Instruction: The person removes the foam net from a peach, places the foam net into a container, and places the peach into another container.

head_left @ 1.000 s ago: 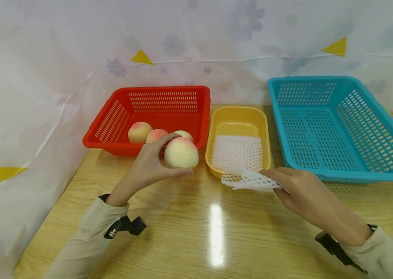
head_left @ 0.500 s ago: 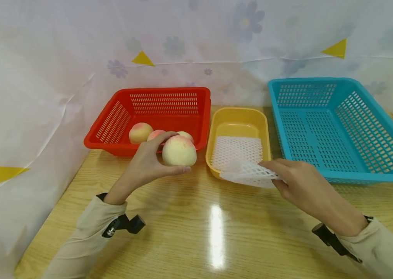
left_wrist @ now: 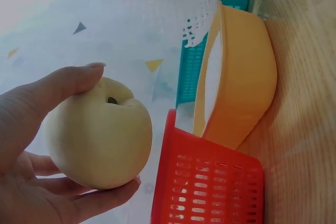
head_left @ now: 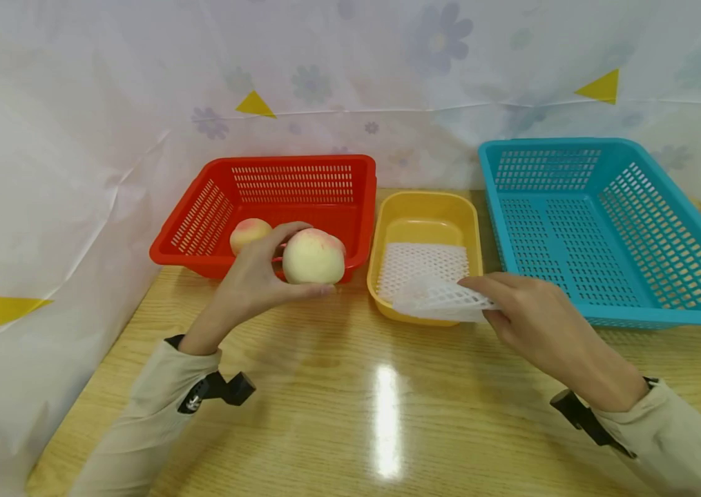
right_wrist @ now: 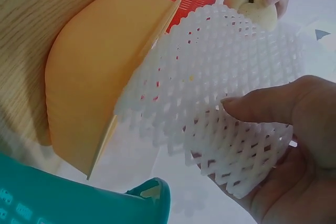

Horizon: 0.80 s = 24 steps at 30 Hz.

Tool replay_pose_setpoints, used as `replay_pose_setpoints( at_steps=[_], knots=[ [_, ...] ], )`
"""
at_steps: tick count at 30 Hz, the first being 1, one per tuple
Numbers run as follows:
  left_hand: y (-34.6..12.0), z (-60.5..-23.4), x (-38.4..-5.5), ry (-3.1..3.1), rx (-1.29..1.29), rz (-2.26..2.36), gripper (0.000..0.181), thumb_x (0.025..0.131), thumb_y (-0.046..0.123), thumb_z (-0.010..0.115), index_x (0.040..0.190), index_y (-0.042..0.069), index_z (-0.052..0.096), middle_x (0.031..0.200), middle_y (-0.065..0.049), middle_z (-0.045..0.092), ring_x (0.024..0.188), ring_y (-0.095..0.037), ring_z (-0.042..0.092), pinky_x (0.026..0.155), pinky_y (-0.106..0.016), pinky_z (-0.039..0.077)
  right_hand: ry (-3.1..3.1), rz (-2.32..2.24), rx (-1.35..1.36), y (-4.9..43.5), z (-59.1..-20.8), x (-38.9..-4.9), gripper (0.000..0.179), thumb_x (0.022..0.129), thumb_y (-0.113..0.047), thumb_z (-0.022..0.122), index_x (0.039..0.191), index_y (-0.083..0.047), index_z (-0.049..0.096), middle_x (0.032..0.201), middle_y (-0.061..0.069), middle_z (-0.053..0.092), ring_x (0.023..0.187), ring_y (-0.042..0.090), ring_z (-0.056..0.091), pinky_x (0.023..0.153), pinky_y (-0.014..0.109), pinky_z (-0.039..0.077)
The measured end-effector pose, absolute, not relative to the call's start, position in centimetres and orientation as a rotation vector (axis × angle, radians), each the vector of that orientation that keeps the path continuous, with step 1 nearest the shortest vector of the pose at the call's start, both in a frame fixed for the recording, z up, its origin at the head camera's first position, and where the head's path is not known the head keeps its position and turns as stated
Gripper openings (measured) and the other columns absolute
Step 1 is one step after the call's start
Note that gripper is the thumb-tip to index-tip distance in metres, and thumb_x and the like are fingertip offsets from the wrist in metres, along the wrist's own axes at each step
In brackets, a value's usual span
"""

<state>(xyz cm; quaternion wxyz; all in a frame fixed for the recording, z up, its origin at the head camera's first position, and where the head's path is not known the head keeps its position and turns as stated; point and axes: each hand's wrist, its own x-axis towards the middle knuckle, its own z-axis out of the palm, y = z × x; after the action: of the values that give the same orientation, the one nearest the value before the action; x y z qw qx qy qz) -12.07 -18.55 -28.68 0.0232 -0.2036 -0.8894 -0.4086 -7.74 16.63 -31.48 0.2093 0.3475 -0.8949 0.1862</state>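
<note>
My left hand (head_left: 257, 273) grips a pale peach (head_left: 314, 259) with a pink blush, held just above the front rim of the red basket (head_left: 263, 160). Thumb and fingers wrap its sides, and its stem hollow shows in the left wrist view. My right hand (head_left: 533, 321) pinches a white foam net sleeve (right_wrist: 210, 66) between thumb and fingers. That sleeve hangs over the front of the yellow tub (head_left: 425, 197), where more white foam netting (head_left: 421, 259) lies. Another peach (head_left: 248, 233) sits in the red basket; any others there are hidden behind my left hand and the held peach.
On the right stands a blue basket (head_left: 568, 221) with slotted sides, close beside the yellow tub. A wooden table (head_left: 300, 414) carries everything. Behind it hangs a pale flowered sheet (head_left: 400, 69) with yellow triangles.
The held peach and my left hand have moved slightly left and up, covering more of the peaches in the basket. My right hand has shifted a little up and left with the foam net sleeve.
</note>
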Motion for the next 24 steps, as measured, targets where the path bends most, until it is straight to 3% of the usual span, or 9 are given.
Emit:
replay_pose_setpoints(
  at_steps=[5, 16, 24],
  knots=[
    [-19.1, -28.6, -12.7, -2.743, -0.599, -1.288, 0.075, 0.067, 0.033, 0.088, 0.131, 0.014, 0.053, 0.120, -0.001, 0.058, 0.097, -0.023, 0.062, 0.074, -0.038, 0.055, -2.471, 0.528, 0.950, 16.2, -31.4, -8.2, 0.047, 0.070, 0.012, 0.075, 0.113, -0.005, 0.067, 0.100, 0.016, 0.069, 0.080, 0.033, 0.067, 0.059, 0.044, 0.054],
    [-22.3, -28.8, -15.3, -2.815, -0.321, -1.169, 0.080, 0.071, 0.035, 0.085, 0.137, 0.010, 0.048, 0.127, -0.010, 0.057, 0.106, -0.032, 0.060, 0.079, -0.046, 0.054, -2.457, 0.514, 0.828, 15.2, -31.9, -9.5, 0.044, 0.072, 0.014, 0.070, 0.113, 0.000, 0.064, 0.101, 0.020, 0.068, 0.083, 0.037, 0.066, 0.058, 0.047, 0.053],
    [-26.4, -29.1, -17.8, -2.862, -0.037, -1.056, 0.092, 0.075, 0.048, 0.079, 0.146, 0.008, 0.038, 0.130, -0.019, 0.052, 0.108, -0.034, 0.053, 0.079, -0.049, 0.051, -2.485, 0.474, 0.714, 13.8, -32.3, -10.9, 0.044, 0.075, 0.012, 0.067, 0.117, 0.000, 0.061, 0.108, 0.021, 0.067, 0.091, 0.040, 0.065, 0.059, 0.051, 0.053]
  ],
)
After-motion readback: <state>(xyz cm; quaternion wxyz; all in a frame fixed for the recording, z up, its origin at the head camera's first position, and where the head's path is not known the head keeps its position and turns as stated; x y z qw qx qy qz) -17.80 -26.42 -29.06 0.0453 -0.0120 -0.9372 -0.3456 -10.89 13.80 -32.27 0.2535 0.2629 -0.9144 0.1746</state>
